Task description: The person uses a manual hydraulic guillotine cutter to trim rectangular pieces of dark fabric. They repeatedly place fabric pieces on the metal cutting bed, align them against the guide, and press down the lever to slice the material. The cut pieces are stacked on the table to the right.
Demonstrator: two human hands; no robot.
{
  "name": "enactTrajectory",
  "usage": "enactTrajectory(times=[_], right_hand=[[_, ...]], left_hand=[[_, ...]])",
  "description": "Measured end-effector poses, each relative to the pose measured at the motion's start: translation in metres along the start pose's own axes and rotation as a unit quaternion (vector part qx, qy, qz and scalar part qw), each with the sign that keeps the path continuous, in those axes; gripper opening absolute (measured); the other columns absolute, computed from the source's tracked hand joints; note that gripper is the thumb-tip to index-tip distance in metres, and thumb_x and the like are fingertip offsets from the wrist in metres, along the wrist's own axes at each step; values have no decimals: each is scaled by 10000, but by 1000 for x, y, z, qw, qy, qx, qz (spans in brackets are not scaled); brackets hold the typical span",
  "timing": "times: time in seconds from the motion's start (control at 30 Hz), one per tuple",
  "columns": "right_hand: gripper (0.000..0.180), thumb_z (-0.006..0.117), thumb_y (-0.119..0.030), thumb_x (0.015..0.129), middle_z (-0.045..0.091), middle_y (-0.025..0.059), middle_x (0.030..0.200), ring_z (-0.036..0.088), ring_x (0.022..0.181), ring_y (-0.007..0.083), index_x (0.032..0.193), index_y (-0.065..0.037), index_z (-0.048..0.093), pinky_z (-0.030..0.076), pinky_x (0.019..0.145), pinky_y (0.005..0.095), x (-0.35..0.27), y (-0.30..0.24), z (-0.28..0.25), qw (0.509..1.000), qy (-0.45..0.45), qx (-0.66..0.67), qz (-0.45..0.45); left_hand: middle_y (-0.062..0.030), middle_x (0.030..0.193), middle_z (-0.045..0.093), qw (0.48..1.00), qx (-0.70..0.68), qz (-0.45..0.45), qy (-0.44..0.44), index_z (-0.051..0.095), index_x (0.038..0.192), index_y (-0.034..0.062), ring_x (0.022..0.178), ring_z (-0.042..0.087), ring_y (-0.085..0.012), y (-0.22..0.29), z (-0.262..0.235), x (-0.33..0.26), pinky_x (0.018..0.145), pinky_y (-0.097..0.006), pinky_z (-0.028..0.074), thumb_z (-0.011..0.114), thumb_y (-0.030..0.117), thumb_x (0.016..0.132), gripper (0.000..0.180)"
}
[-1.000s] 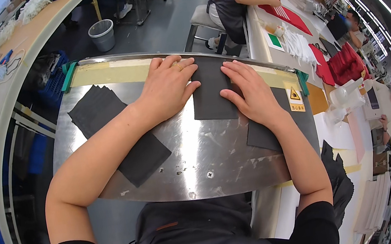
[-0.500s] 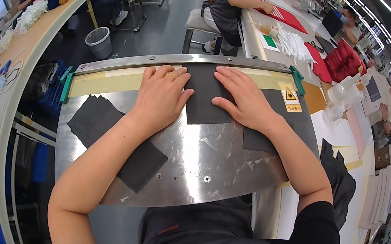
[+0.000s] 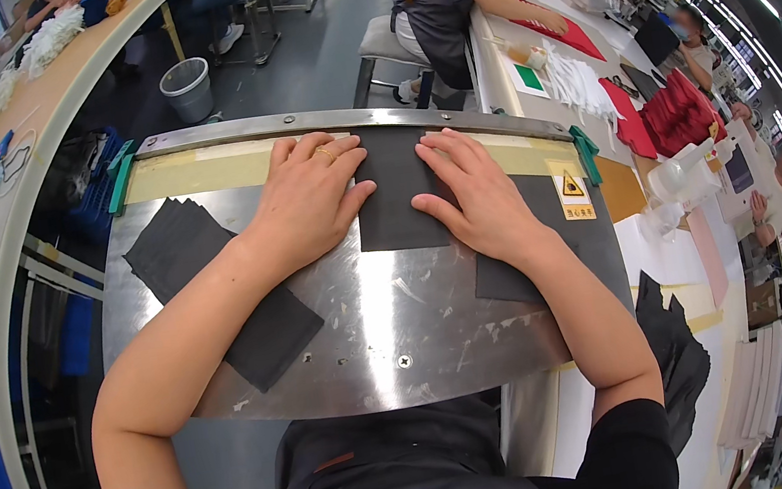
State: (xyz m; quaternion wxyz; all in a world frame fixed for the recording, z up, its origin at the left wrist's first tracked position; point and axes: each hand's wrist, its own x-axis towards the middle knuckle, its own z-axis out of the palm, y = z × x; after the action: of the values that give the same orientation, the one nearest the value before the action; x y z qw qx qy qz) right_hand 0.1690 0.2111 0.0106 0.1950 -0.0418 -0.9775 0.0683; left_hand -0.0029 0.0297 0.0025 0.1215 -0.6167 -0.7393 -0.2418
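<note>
A black rectangular piece of sheet material (image 3: 396, 198) lies flat on a shiny metal plate (image 3: 363, 330), its far end against a metal bar (image 3: 342, 122). My left hand (image 3: 317, 190) rests beside its left edge, fingers stretched toward the bar and thumb at the piece. On its right side my right hand (image 3: 473, 187) lies flat with fingers apart, the fingertips on the piece. Under my left forearm is a fanned stack of black pieces (image 3: 174, 247), partly hidden. More black pieces (image 3: 578, 247) lie under my right forearm.
Green clamps (image 3: 123, 178) (image 3: 586, 155) grip both ends of the bar. A yellow warning label (image 3: 572, 189) sits at the plate's right. A co-worker (image 3: 446, 3) sits ahead at a table with red pieces (image 3: 572, 37). A grey bin (image 3: 188, 88) stands on the floor.
The whole view has shifted slightly, with the plate and hands a little further left in the picture. Both hands keep their places at the black piece. The seated co-worker's arms have moved.
</note>
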Motion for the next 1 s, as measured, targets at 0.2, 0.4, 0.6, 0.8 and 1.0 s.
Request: enactTrajectory(times=[0.2,0.4,0.6,0.8,1.0], right_hand=[[609,646,-407,936,522,174,1401,418,1365,362,1328,49,552,355,1137,443,0,-2,0,1000,2,-20,-13],[600,639,-382,943,505,173,1423,423,1366,343,1355,41,530,358,1133,440,3,-9,-6,999,-31,7,13],[511,626,-257,950,487,142,1467,414,1386,335,1396,-32,520,347,1141,434,4,1,-4,997,-41,42,-44],[503,677,-159,899,524,136,1420,481,1325,344,1372,-51,544,392,1102,431,3,2,-12,992,44,120,1],[464,689,-163,889,570,135,1349,544,1242,330,1319,-32,575,433,1054,415,1,-2,-23,990,84,112,-29]], left_hand=[[-104,1322,604,1000,-6,16,0,644,1220,17,1244,495,-303,0,-2,0,1068,-424,325,639,266,940,375],[-102,1300,605,1000,-17,19,-11,643,1212,14,1249,482,-312,-1,-4,2,1058,-432,334,646,273,936,378],[-135,1404,553,995,-43,91,-27,586,1312,24,1376,409,-340,1,-5,3,1133,-482,292,626,396,942,526],[-189,1439,521,991,-7,52,-120,551,1336,-42,1310,472,-366,17,-19,5,1120,-446,348,594,505,935,679],[-303,1371,527,988,92,-65,-106,549,1289,-121,1194,509,-405,31,-11,1,1069,-425,401,578,453,957,664]])
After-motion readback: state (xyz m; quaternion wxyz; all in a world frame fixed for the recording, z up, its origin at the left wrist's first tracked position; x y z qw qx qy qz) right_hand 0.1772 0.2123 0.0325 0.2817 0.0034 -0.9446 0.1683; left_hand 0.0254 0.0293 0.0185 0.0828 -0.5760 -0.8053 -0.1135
